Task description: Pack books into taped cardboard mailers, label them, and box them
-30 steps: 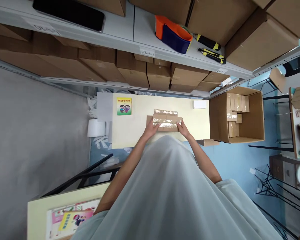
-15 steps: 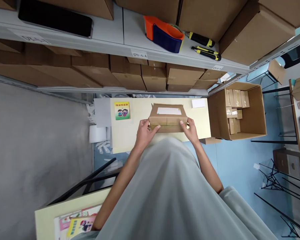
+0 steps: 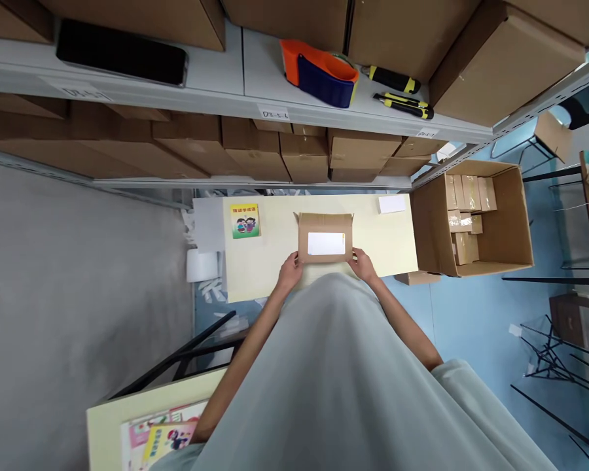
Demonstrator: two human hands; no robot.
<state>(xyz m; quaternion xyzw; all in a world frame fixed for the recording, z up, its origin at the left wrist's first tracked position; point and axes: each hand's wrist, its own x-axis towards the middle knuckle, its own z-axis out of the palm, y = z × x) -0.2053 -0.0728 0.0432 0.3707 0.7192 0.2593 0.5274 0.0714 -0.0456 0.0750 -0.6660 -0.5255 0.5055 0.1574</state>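
Note:
A small brown cardboard box (image 3: pixel 324 226) with a white label (image 3: pixel 326 243) on its upper face is at the middle of the pale tabletop (image 3: pixel 275 261). My left hand (image 3: pixel 290 269) grips its near left corner, and my right hand (image 3: pixel 362 264) grips the near right corner. The fingers of both hands are curled against the cardboard and partly hidden. Small flaps stick out at the box's far corners. To the left lies a yellow and green booklet (image 3: pixel 245 220); a white slip of paper (image 3: pixel 391 203) lies at the right.
Beyond the table, a shelf holds cardboard boxes, a black phone (image 3: pixel 122 52), an orange and blue tape dispenser (image 3: pixel 319 72) and two yellow-black cutters (image 3: pixel 405 104). A large open carton (image 3: pixel 508 226) with several small boxes stands right. Behind my left arm, booklets (image 3: pixel 169 441) lie on another table.
The box has tipped so that its labelled face shows more fully and its near side is out of sight. Both hands have shifted slightly lower with its near corners.

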